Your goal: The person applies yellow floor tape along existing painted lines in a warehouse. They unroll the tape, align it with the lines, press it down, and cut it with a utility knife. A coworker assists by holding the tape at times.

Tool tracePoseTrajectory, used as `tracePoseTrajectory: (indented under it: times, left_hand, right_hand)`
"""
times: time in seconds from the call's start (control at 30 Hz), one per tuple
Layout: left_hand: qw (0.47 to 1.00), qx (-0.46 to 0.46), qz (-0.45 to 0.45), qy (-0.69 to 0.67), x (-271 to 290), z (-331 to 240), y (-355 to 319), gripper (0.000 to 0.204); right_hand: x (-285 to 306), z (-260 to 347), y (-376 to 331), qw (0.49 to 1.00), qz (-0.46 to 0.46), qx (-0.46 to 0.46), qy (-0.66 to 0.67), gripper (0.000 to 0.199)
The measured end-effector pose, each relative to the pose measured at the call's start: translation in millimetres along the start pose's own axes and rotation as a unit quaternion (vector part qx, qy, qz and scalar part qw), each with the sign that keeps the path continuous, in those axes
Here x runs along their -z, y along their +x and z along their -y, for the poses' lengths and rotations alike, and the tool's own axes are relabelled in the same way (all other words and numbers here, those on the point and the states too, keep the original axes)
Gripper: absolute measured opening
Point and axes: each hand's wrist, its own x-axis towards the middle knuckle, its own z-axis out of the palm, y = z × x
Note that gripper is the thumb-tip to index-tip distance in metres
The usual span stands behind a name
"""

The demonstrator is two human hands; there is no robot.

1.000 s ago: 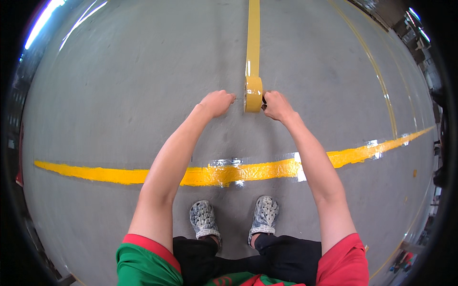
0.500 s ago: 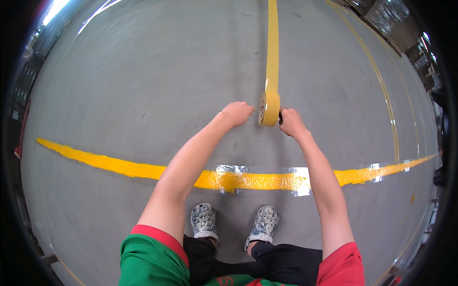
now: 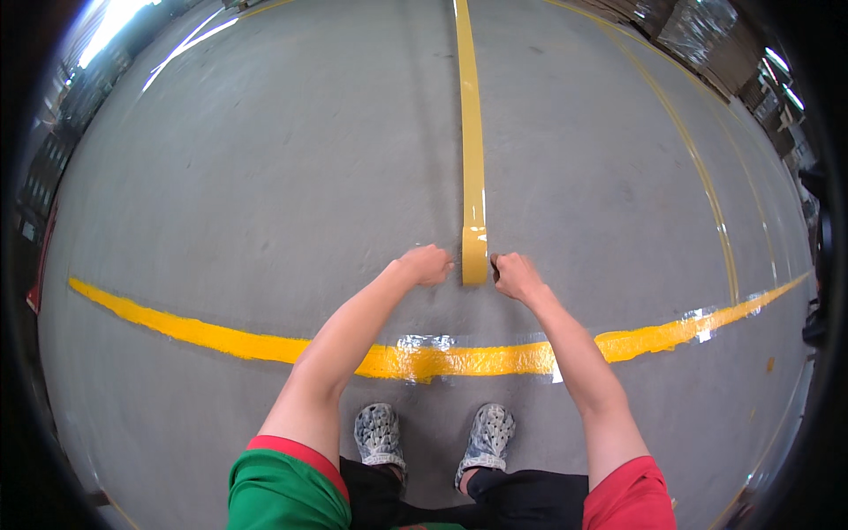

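A roll of yellow tape (image 3: pixel 474 263) hangs between my two hands, its strip (image 3: pixel 472 132) running away from me toward the far edge of the view. My left hand (image 3: pixel 427 265) is closed just left of the roll, fingers curled toward its side. On the other side, my right hand (image 3: pixel 518 276) is closed too, with something dark at its fingertips facing the roll. A small gap shows between each hand and the tape. What the fingers grip is too small to make out.
A painted yellow line (image 3: pixel 230 340) crosses the grey floor (image 3: pixel 291 159) ahead of my clogs (image 3: pixel 380 435), with shiny clear film (image 3: pixel 426 343) over parts of it. Thinner yellow lines (image 3: pixel 698 159) run along the right. Wrapped stacks (image 3: pixel 698 31) stand at the far right.
Both hands and the tape roll have come nearer to me and slightly left, closer to the painted line. More of the yellow strip now stretches out beyond the roll.
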Motion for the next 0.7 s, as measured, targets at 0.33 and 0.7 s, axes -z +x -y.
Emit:
tracePoseTrajectory:
  times: [0.33, 0.7]
  left_hand:
    - [0.851, 0.136, -0.114, -0.495, -9, -37, 6, 0.073]
    - [0.835, 0.136, -0.188, -0.499, 51, -14, 1, 0.081]
  right_hand:
    - [-26, 4, -10, 0.997, -0.046, 0.065, 0.018, 0.023]
    - [-33, -132, -54, 0.968, -0.084, -0.236, 0.005, 0.029]
